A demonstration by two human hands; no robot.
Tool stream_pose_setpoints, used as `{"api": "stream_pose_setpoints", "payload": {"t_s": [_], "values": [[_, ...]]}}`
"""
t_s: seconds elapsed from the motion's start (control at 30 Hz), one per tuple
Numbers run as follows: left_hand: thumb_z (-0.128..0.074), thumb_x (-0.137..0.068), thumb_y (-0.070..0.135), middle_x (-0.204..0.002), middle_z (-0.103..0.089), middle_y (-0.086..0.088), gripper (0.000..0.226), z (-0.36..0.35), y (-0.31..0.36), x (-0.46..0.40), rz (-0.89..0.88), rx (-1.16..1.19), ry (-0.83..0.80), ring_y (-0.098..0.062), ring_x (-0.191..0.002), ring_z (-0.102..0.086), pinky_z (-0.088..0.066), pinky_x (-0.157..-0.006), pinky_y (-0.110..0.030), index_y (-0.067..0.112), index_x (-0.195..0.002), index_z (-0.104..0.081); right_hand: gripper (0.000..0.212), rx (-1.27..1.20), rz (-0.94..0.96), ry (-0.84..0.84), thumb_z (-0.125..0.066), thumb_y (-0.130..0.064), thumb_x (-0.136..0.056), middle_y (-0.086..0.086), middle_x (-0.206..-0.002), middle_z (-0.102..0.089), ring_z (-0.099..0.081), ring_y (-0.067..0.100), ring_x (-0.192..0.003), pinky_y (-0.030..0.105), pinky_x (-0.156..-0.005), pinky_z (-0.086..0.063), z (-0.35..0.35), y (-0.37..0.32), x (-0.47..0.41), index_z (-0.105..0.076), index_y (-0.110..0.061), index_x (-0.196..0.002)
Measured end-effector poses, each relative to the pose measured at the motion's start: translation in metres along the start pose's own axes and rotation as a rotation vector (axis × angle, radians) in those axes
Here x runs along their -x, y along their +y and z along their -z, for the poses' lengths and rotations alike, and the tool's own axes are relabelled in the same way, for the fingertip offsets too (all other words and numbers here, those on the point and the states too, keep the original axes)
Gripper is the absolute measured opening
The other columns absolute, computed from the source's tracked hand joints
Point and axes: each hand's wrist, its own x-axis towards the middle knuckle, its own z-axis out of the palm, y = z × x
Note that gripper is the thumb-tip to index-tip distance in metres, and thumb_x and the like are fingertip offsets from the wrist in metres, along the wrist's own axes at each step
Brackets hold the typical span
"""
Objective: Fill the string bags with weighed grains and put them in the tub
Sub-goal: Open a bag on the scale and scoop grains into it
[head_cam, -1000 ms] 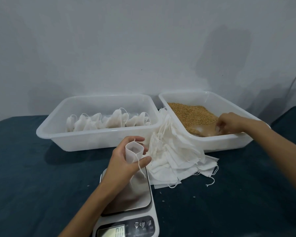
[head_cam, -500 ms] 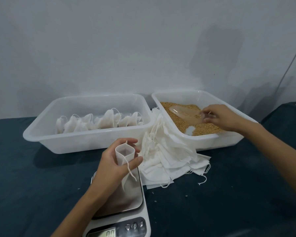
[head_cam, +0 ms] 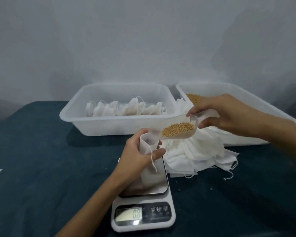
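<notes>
A dark blue cloth (head_cam: 41, 159) covered the table. Toward the back left stood a white tub (head_cam: 116, 124) holding a row of filled bags (head_cam: 125, 109); about five showed, though the exact count was hard to tell.

In front of it, the left hand (head_cam: 137, 156) held one empty string bag (head_cam: 148, 145) upright, thumb and fingers curled round it so its mouth stayed open, and its drawstring hung loose. The bag's lower end rested on the steel plate of one kitchen scale (head_cam: 143, 214), whose display read 0.0.

Just above and right of the bag's mouth, the right hand (head_cam: 224, 113) pinched the handle of one clear scoop (head_cam: 176, 130) between thumb and curled fingers. The scoop carried a small heap of golden grains (head_cam: 178, 129), and its front lip sat just beside the bag's mouth.

Beneath that hand lay a pile of empty white bags (head_cam: 200, 154), too many to count. Behind, at the far right, a second tub (head_cam: 246, 91) held more loose grain.
</notes>
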Motion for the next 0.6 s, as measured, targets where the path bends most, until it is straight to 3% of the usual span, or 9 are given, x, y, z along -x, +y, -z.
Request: {"api": "stream_pose_setpoints", "payload": {"t_s": [0.1, 0.17, 0.37, 0.6], "values": [[-0.084, -0.086, 0.015, -0.110, -0.076, -0.007, 0.040, -0.001, 0.001, 0.001, 0.008, 0.021, -0.004, -0.023, -0.104, -0.074, -0.060, -0.091, -0.034, 0.024, -0.122, -0.068, 0.035, 0.018, 0.036, 0.013, -0.082, -0.013, -0.081, -0.017, -0.106, -0.071, -0.062, -0.005, -0.099, 0.008, -0.088, -0.043, 0.004, -0.008, -0.003, -0.075, -0.028, -0.112], [-0.083, -0.087, 0.010, -0.109, -0.076, -0.005, 0.039, -0.002, 0.002, 0.001, 0.004, 0.026, 0.000, -0.021, -0.104, -0.074, -0.059, -0.090, -0.029, 0.022, -0.122, -0.068, 0.035, 0.092, 0.063, 0.014, -0.081, -0.011, -0.082, -0.012, -0.105, -0.072, -0.061, 0.000, -0.094, 0.002, -0.083, -0.036, 0.008, -0.012, -0.006, -0.076, -0.024, -0.114], [-0.083, -0.087, 0.008, -0.117, -0.075, -0.001, 0.041, -0.003, 0.002, 0.001, 0.022, 0.009, 0.015, -0.015, -0.106, -0.073, -0.057, -0.090, -0.024, 0.020, -0.124, -0.068, 0.037, 0.200, 0.126, 0.031, -0.080, -0.012, -0.083, -0.014, -0.103, -0.066, -0.054, 0.005, -0.092, 0.024, -0.085, -0.039, 0.010, -0.020, -0.011, -0.075, -0.023, -0.118], [-0.082, -0.087, 0.008, -0.124, -0.071, 0.003, 0.045, -0.004, 0.001, 0.000, 0.010, 0.010, 0.027, 0.001, -0.103, -0.072, -0.050, -0.083, -0.008, 0.026, -0.125, -0.067, 0.038, 0.237, 0.154, 0.033, -0.080, -0.009, -0.083, -0.007, -0.104, -0.067, -0.053, 0.008, -0.089, 0.024, -0.081, -0.038, 0.009, -0.027, -0.013, -0.075, -0.021, -0.119]]}}
